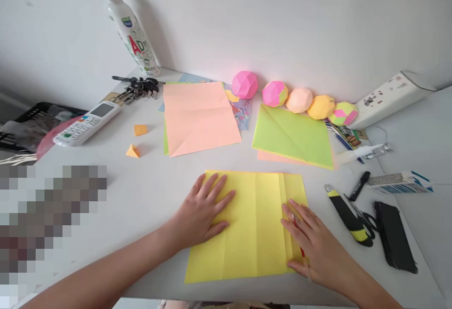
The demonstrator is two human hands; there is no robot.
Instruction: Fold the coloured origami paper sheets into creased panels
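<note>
A sheet of yellow paper (pixel 240 252) with several upright crease lines lies flat in front of me. My left hand (pixel 203 210) rests on its left part, palm down with fingers spread, holding nothing. On the right part, next to a narrow folded strip or crease, my right hand (pixel 307 238) touches the paper with its fingertips. Tucked in that hand is a slim pen (pixel 302 252) with a red part and a clear end; its tip shows between the fingers. The palm hides the rest of it.
Behind lie a pink sheet (pixel 201 121) and green sheets (pixel 293 135), with faceted paper balls (pixel 245 84) along the wall. A utility knife (pixel 348 215), scissors (pixel 369 224) and a black case (pixel 395 236) lie right. Two small orange paper pieces (pixel 133 151) and a remote (pixel 86 124) are left.
</note>
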